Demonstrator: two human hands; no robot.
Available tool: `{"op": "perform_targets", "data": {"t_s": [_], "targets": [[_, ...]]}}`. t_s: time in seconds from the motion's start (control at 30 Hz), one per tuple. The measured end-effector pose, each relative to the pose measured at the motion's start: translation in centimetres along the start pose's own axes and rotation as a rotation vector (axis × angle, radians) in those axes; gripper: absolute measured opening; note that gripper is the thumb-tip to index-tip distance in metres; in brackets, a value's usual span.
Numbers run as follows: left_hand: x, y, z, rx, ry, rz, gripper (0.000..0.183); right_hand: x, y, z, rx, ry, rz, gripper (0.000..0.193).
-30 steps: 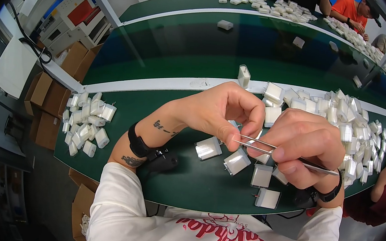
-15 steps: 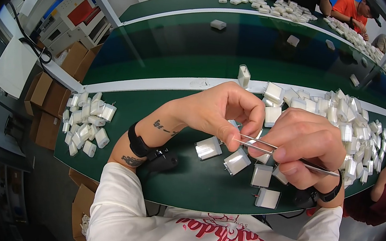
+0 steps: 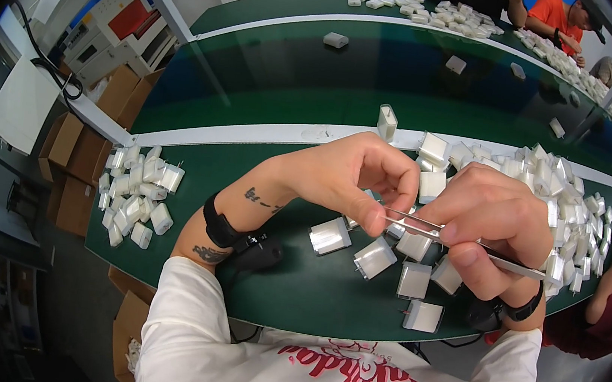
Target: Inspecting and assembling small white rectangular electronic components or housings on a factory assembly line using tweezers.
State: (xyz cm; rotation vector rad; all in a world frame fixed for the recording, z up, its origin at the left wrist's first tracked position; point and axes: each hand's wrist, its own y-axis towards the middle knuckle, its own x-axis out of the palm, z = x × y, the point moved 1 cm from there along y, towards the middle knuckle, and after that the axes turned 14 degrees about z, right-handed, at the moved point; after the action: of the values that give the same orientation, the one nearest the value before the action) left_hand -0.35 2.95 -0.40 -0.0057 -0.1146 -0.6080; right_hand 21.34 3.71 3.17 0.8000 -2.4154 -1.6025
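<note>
My right hand (image 3: 495,224) grips metal tweezers (image 3: 505,263), whose tips reach left to my left thumb. The fingers of my left hand (image 3: 356,178) curl into a pinch beside those tips; whatever small thing lies between them is hidden. Below both hands, several white rectangular blocks with clear casings lie on the green table, among them a tilted block (image 3: 329,236), another block (image 3: 374,258) and one near the front edge (image 3: 423,316). Some have a thin pin poking out.
A large heap of white blocks (image 3: 549,181) fills the table's right side; a smaller pile (image 3: 136,190) sits left. One block (image 3: 387,122) stands upright on the white rail (image 3: 252,131). Beyond runs a green belt (image 3: 275,67) carrying scattered blocks. Other people work at the far side and right.
My right hand has shifted slightly, and the tweezers now lie a little lower at their back end. My left hand stays nearly still. Blocks on the belt have moved left.
</note>
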Motion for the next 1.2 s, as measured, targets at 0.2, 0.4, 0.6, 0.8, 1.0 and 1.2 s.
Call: {"op": "perform_targets", "data": {"t_s": [0.2, 0.4, 0.6, 0.8, 1.0, 1.2], "targets": [[-3.6, 1.4, 1.0, 0.109, 0.270, -0.063, 0.025, -1.7, -0.2, 0.0, 0.064, -0.092, 0.038, 0.010], [-22.4, 7.6, -3.1, -0.008, 1.369, 0.822, 0.028, -1.4, 0.4, 0.5, 0.305, -0.078, 0.198, 0.047], [-33.3, 10.7, -7.0, -0.125, 1.528, 1.251, 0.053, -2.1, 0.6, 1.2, 0.339, -0.205, 0.185, 0.037], [-35.1, 9.3, -7.6, -0.195, 1.381, 1.165, 0.055, -1.7, 1.0, 1.3, 0.444, -0.255, 0.047, 0.027], [-20.0, 10.1, -2.8, 0.340, 0.883, 0.903, 0.061, -2.4, 0.8, 2.8, 0.406, -0.434, 0.077, 0.016], [-1.8, 1.0, 3.5, 0.597, 0.749, 0.643, 0.081, -2.0, 0.9, 4.0, 0.196, -0.514, 0.119, 0.041]]}}
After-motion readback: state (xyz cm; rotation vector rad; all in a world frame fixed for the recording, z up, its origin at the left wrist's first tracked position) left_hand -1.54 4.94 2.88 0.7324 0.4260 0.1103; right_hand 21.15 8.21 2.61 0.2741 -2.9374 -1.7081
